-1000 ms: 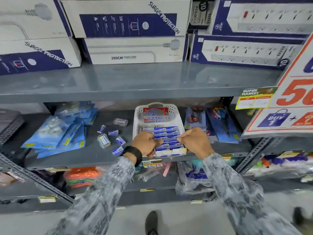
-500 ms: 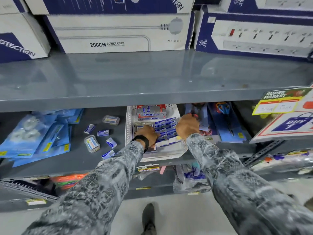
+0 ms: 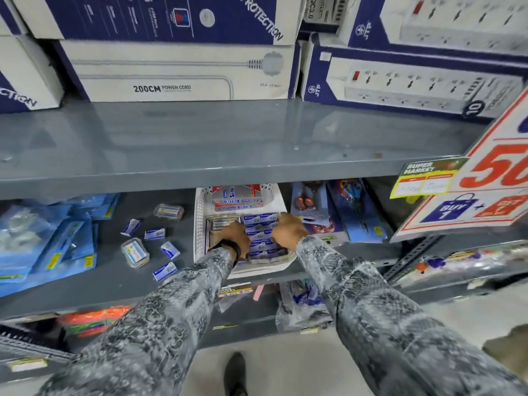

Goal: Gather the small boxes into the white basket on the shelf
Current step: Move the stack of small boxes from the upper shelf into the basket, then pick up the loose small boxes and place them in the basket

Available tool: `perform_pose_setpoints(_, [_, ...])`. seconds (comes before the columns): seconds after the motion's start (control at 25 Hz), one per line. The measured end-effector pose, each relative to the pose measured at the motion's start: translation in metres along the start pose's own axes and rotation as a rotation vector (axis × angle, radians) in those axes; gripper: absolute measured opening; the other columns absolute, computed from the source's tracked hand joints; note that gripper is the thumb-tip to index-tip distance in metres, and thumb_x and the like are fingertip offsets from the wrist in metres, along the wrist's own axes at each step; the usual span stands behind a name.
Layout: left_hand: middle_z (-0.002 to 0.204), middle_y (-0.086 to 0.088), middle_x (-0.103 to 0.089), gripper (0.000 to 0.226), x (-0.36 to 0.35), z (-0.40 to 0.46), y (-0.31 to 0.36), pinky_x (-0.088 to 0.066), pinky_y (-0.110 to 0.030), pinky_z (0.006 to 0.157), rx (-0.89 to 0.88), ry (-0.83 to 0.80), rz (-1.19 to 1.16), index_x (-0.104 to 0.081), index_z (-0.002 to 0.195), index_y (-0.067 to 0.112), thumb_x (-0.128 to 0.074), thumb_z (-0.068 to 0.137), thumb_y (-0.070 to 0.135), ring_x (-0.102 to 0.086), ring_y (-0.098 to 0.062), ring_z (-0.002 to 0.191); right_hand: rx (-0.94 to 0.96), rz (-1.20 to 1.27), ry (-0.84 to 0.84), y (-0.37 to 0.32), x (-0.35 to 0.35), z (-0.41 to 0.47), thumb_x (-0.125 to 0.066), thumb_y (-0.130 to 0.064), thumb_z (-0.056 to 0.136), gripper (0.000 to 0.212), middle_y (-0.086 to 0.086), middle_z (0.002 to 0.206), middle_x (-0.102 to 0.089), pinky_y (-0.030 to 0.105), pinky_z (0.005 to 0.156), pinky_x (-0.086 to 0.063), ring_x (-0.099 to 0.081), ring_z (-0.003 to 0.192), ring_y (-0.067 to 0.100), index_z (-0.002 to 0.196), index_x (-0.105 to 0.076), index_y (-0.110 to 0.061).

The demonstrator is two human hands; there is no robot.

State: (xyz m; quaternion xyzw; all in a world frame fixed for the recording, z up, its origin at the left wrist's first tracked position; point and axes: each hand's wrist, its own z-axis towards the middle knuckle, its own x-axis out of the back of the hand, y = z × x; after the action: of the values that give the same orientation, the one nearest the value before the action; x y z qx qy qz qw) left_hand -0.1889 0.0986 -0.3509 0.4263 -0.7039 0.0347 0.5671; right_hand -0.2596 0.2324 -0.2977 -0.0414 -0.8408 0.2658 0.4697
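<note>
White basket (image 3: 200,224) sitting on middle shelf (image 3: 114,281), front edge near shelf lip. Inside: rows of small blue-white boxes (image 3: 261,234) filling front part, red-silver packs (image 3: 237,195) lying at back. Left hand (image 3: 235,238) and right hand (image 3: 288,231) both reaching into basket, resting on box rows; fingers curling down among boxes, grip state cannot tell. Loose small boxes (image 3: 165,271) lying on shelf left of basket, apart from it, with clear plastic cases (image 3: 135,252) among them.

basket (image 3: 200,224) on shelf (image 3: 114,281), loose small boxes (image 3: 170,250) left of it, scissors packs (image 3: 311,207) right
</note>
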Motion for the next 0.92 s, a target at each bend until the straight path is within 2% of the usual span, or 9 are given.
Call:
perform_pose_setpoints(0.08, [0.11,-0.011,-0.075,0.027,0.011,-0.022,-0.012,-0.055,-0.036,0.086,-0.057,0.102,-0.153,-0.073,0.109,0.01,-0.055,0.094,0.023,-0.069,-0.033,0.1,0.091,0.007,0.055,0.004,-0.002,-0.013,-0.054,-0.006,0.08,0.049,0.014,0.124,-0.067,0.048,0.088,-0.06,-0.068,0.106,0.035,0.128,-0.056,-0.011])
perform_pose_setpoints(0.16, [0.107,-0.006,-0.077,0.029,0.031,-0.055,-0.046,-0.054,-0.033,0.083,-0.103,0.276,-0.278,-0.072,0.116,0.017,-0.054,0.095,0.025,-0.069,-0.029,0.095,0.219,-0.043,0.128,0.002,-0.007,-0.032,-0.053,-0.007,0.08,0.05,0.012,0.122,-0.071,0.045,0.088,-0.059,-0.069,0.106,0.036,0.129,-0.056,-0.016])
perform_pose_setpoints(0.28, [0.118,-0.016,-0.073,0.044,0.051,-0.085,-0.136,-0.056,-0.042,0.085,-0.141,0.577,-0.145,-0.058,0.139,0.019,-0.05,0.098,0.031,-0.069,-0.036,0.105,0.379,-0.055,0.199,-0.015,-0.024,-0.063,-0.054,-0.003,0.085,0.051,0.01,0.131,-0.068,0.041,0.102,-0.051,-0.063,0.12,0.033,0.134,-0.059,-0.018])
perform_pose_setpoints(0.32, [0.128,-0.017,-0.069,0.048,0.054,-0.089,-0.165,-0.053,-0.044,0.092,-0.112,0.599,-0.092,-0.055,0.142,0.015,-0.048,0.097,0.03,-0.064,-0.036,0.117,0.431,-0.065,0.2,-0.023,-0.029,-0.073,-0.054,-0.003,0.086,0.051,0.008,0.134,-0.067,0.039,0.105,-0.048,-0.062,0.123,0.031,0.135,-0.06,-0.017])
perform_pose_setpoints(0.4, [0.149,-0.019,-0.052,0.051,0.058,-0.092,-0.217,-0.041,-0.046,0.112,-0.018,0.549,-0.007,-0.047,0.146,0.007,-0.043,0.099,0.025,-0.043,-0.036,0.142,0.532,-0.122,0.202,-0.045,-0.051,-0.083,-0.053,-0.008,0.089,0.045,0.006,0.131,-0.069,0.036,0.103,-0.047,-0.063,0.12,0.029,0.131,-0.064,-0.019])
perform_pose_setpoints(0.48, [0.157,-0.021,-0.038,0.056,0.055,-0.085,-0.255,-0.025,-0.047,0.123,0.072,0.507,0.037,-0.04,0.149,0.001,-0.034,0.1,0.027,-0.025,-0.038,0.151,0.608,-0.154,0.185,-0.074,-0.078,-0.083,-0.052,-0.012,0.091,0.042,0.006,0.131,-0.069,0.036,0.104,-0.046,-0.063,0.12,0.029,0.129,-0.066,-0.021])
perform_pose_setpoints(0.64, [0.161,-0.023,-0.029,0.069,0.033,-0.059,-0.304,-0.014,-0.051,0.124,0.153,0.432,0.154,-0.035,0.151,-0.002,-0.022,0.097,0.04,-0.018,-0.037,0.153,0.759,-0.246,0.105,-0.139,-0.146,-0.059,-0.057,-0.013,0.09,0.036,0.008,0.126,-0.07,0.037,0.094,-0.047,-0.064,0.114,0.032,0.123,-0.07,-0.02])
perform_pose_setpoints(0.8, [0.159,-0.021,-0.035,0.079,0.01,-0.045,-0.327,-0.015,-0.051,0.123,0.118,0.505,0.245,-0.04,0.148,-0.002,-0.012,0.094,0.048,-0.025,-0.034,0.152,0.748,-0.29,0.065,-0.185,-0.201,-0.028,-0.059,-0.014,0.086,0.027,0.013,0.115,-0.073,0.038,0.085,-0.051,-0.066,0.106,0.038,0.108,-0.074,-0.016])
perform_pose_setpoints(0.92, [0.161,-0.02,-0.031,0.078,0.007,-0.044,-0.331,-0.012,-0.049,0.124,0.097,0.517,0.258,-0.037,0.15,-0.001,-0.012,0.095,0.048,-0.023,-0.033,0.153,0.704,-0.283,0.073,-0.205,-0.23,-0.011,-0.064,-0.033,0.085,0.031,0.015,0.113,-0.073,0.039,0.087,-0.052,-0.067,0.107,0.038,0.109,-0.073,-0.015])
